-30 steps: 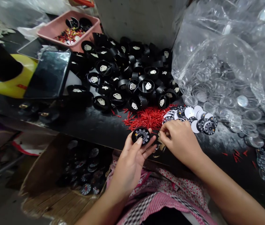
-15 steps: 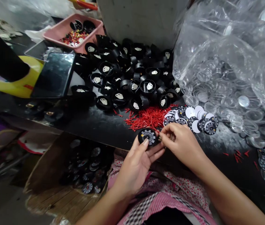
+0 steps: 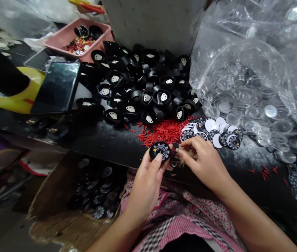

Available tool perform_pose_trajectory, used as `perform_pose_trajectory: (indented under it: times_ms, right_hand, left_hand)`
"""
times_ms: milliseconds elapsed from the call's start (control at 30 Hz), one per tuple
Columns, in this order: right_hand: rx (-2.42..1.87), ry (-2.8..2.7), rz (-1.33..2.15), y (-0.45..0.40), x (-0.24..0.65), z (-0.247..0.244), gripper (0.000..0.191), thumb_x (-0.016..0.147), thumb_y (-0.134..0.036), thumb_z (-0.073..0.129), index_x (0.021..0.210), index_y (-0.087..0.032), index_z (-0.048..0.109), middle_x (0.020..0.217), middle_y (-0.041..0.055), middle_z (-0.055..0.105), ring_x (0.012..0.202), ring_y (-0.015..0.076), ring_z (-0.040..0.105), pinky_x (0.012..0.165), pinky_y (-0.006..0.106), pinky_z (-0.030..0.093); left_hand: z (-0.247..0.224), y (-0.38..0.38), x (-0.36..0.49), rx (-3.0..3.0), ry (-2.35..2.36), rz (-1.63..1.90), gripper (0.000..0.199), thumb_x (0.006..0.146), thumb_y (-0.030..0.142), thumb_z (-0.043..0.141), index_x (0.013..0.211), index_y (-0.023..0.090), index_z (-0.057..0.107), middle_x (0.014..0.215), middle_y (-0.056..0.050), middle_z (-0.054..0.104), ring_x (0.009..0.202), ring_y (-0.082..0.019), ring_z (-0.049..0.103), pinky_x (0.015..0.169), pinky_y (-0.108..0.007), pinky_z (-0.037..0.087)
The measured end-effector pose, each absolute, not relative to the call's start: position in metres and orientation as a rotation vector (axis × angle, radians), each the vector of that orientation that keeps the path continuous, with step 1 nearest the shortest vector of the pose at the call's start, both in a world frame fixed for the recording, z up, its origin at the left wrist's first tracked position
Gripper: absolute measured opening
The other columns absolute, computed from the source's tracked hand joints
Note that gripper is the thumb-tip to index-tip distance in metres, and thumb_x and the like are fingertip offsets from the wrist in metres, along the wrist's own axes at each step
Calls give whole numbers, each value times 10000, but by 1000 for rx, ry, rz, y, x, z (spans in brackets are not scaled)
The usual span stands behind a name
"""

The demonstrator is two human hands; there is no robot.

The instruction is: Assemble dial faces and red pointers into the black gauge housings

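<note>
My left hand (image 3: 148,176) is closed round a small round dial gauge (image 3: 160,152), a black case with a white-printed face turned up, and the thumb presses on that face. Just to its right, the thumb and forefinger of my right hand (image 3: 203,155) are pinched together; a small red pointer shows in part at their tips, apart from the dial. Below those fingertips is a dark part with a pale ring (image 3: 174,163), partly hidden. A heap of red pointers (image 3: 161,132) lies beyond the hands, beside a spread of printed dial discs (image 3: 234,141).
Many black round cases (image 3: 161,97) are piled behind the pointers. A plastic bag (image 3: 243,56) of clear covers fills the right. At left are a phone (image 3: 55,87), a yellow tape roll (image 3: 12,99) and a pink tray (image 3: 59,45). A cardboard box (image 3: 46,196) of gauges stands below the table edge.
My left hand has moved slightly left with the gauge, widening the gap between it and my right fingertips. The dark part with the ring now shows between the hands.
</note>
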State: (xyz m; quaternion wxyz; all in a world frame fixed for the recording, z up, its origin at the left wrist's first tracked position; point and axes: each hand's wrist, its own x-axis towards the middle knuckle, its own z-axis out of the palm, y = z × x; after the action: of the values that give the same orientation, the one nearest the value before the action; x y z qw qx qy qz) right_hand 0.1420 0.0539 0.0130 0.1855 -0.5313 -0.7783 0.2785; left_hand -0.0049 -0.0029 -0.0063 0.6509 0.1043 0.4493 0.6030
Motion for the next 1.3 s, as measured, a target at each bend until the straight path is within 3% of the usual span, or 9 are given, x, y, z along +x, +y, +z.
perform_pose_trajectory:
  times_ms: [233,400,667,1000,1300]
  right_hand:
    - [-1459,-2237,846,51,139,19,127,918,-194,609,791,-185,599,799,-6,645,734,158,572,759,344,333]
    - [-1301,-2086,964,45,139,30,112,932,-204,590,823,-191,610,776,-20,637,722,143,559,730,316,349]
    - [-1373,-2141,894,43,134,37,129,928,-167,580,808,-178,624,764,-5,626,726,158,558,731,338,338]
    - [-1339,-2051,1026,39,140,41,131,928,-190,566,806,-194,614,769,-3,640,722,150,577,671,281,413]
    - [-1404,-2075,929,29,135,37,192,917,-173,556,729,-207,538,680,-14,598,632,147,526,623,282,383]
  left_hand:
    - [-2,-4,-6,251,1005,1348,205,908,256,622,1101,204,669,1172,-79,728,1188,-238,637,1075,-400,468]
    - [-6,1,-5,304,1075,1349,358,915,288,620,1270,294,578,1156,-34,731,1108,-198,675,1023,-362,500]
    - [-11,-2,3,610,1180,1247,298,912,317,627,1209,293,612,1231,-12,672,1190,-202,607,1056,-346,441]
    - [2,-3,-2,733,1256,1268,174,872,244,660,1046,252,648,977,10,726,960,-159,670,884,-262,506]
    - [3,-6,-4,913,1420,1244,227,854,175,648,1052,281,685,1023,22,746,967,-172,692,897,-266,507]
